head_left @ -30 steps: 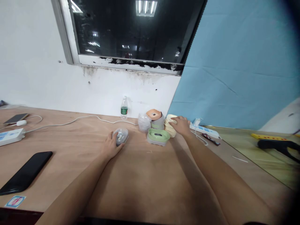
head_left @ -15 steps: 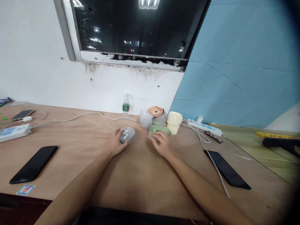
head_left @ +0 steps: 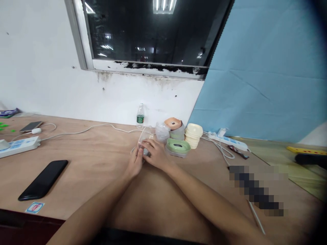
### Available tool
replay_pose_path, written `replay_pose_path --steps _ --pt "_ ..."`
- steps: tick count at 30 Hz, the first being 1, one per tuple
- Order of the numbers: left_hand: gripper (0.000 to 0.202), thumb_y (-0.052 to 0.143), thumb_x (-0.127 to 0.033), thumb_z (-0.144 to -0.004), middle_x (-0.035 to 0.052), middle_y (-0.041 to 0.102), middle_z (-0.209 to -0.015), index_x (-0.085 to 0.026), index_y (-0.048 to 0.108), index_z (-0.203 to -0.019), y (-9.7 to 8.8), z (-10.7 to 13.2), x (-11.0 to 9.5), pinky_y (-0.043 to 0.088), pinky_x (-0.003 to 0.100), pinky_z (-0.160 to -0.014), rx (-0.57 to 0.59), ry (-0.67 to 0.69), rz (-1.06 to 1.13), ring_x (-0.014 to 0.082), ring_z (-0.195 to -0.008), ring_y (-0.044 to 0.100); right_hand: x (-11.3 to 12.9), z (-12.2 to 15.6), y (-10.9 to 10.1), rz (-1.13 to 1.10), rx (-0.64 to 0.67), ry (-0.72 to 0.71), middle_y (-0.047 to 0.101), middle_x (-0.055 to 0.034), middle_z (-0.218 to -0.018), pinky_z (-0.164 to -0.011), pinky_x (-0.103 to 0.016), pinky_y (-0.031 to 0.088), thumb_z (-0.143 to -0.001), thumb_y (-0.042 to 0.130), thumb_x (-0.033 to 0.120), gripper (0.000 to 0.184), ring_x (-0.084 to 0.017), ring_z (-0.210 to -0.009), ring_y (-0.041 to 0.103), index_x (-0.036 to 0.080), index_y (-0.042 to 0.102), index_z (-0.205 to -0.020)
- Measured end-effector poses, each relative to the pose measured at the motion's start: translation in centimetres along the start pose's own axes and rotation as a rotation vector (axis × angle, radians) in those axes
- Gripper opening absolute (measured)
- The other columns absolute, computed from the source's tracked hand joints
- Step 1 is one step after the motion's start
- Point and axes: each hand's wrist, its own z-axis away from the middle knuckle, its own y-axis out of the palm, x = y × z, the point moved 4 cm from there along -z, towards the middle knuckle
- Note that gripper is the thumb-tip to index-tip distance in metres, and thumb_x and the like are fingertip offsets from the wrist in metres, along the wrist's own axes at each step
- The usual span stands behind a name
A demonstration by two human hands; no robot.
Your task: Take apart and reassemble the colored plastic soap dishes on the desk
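Note:
Between my two hands is a translucent plastic soap box (head_left: 146, 133), its clear upper part tilted up toward the wall and its lower part mostly covered by fingers. My left hand (head_left: 136, 161) closes around the near left side, thumb along it. From the right, my right hand (head_left: 157, 154) bends its fingers over the same box, touching it beside the left thumb. A green soap dish (head_left: 178, 146) with a clear base rests just right of my right hand. Behind it are an orange soap dish (head_left: 173, 123) and a stack of cream dishes (head_left: 194, 131).
A water bottle (head_left: 140, 117) stands against the wall. Crumpled clear plastic (head_left: 162, 132) lies beside the dishes. Power strips (head_left: 20, 146) with white cables sit left and right. A black phone (head_left: 43, 180) lies at left; a blurred-out dark object (head_left: 255, 189) is at right.
My right hand has let go of the green soap dish and moved left onto the translucent box. The box, formerly flat under my left hand, now has a clear part raised. The view shifted slightly.

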Motion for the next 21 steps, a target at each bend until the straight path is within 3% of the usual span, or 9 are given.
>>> replay_pose_path --steps 5,8,11,14,16,21 --pt "0.049 0.033 -0.050 -0.095 0.0093 0.052 -0.135 -0.024 0.046 -0.135 -0.6 0.1 -0.6 0.032 0.045 -0.109 0.102 0.144 -0.267 0.0246 -0.129 0.045 -1.3 -1.3 -1.1 0.060 0.042 -0.047 0.067 -0.0012 -0.109 -0.094 -0.038 0.046 -0.095 0.044 0.033 0.028 -0.021 -0.101 0.060 0.031 0.064 -0.115" --pt "0.066 0.050 -0.057 -0.085 0.0135 0.045 -0.142 -0.022 0.039 -0.140 -1.1 -0.4 -0.1 0.022 0.052 -0.111 0.176 0.170 -0.588 0.0305 -0.136 0.033 -5.2 -2.8 -3.5 0.076 -0.134 0.060 0.067 -0.0055 -0.103 -0.091 -0.038 0.045 -0.095 0.043 0.032 0.028 -0.022 -0.099 0.059 0.024 0.066 -0.108" --pt "0.078 0.058 -0.064 -0.076 0.0187 0.038 -0.146 -0.019 0.041 -0.138 -1.6 -0.8 1.3 0.019 0.056 -0.109 0.193 0.087 -0.819 0.0359 -0.138 0.027 -10.5 -4.5 -5.6 0.174 -0.194 0.225 0.065 -0.0094 -0.103 -0.089 -0.037 0.044 -0.093 0.045 0.029 0.029 -0.023 -0.098 0.058 0.020 0.066 -0.111" --pt "0.084 0.064 -0.065 -0.069 0.0217 0.035 -0.146 -0.020 0.042 -0.136 -1.8 -1.0 2.5 0.023 0.058 -0.105 0.206 0.014 -0.903 0.0394 -0.134 0.032 -15.0 -5.3 -6.2 0.287 -0.075 0.341 0.064 -0.0104 -0.103 -0.086 -0.034 0.043 -0.089 0.048 0.023 0.028 -0.022 -0.097 0.059 0.019 0.066 -0.110" --pt "0.085 0.067 -0.063 -0.067 0.0218 0.036 -0.145 -0.021 0.041 -0.137 -1.9 -1.1 2.8 0.025 0.058 -0.104 0.221 -0.021 -0.920 0.0398 -0.130 0.038 -16.6 -5.3 -5.9 0.329 0.020 0.349 0.066 -0.0099 -0.103 -0.086 -0.033 0.041 -0.088 0.049 0.021 0.028 -0.022 -0.097 0.059 0.018 0.067 -0.109" --pt "0.079 0.068 -0.054 -0.069 0.0180 0.049 -0.134 -0.022 0.041 -0.136 -1.9 -1.2 2.3 0.035 0.054 -0.097 0.250 -0.008 -0.892 0.0372 -0.120 0.049 -16.7 -4.7 -4.9 0.368 0.103 0.337 0.069 -0.0073 -0.101 -0.089 -0.034 0.036 -0.091 0.047 0.029 0.028 -0.022 -0.101 0.058 0.020 0.067 -0.107"
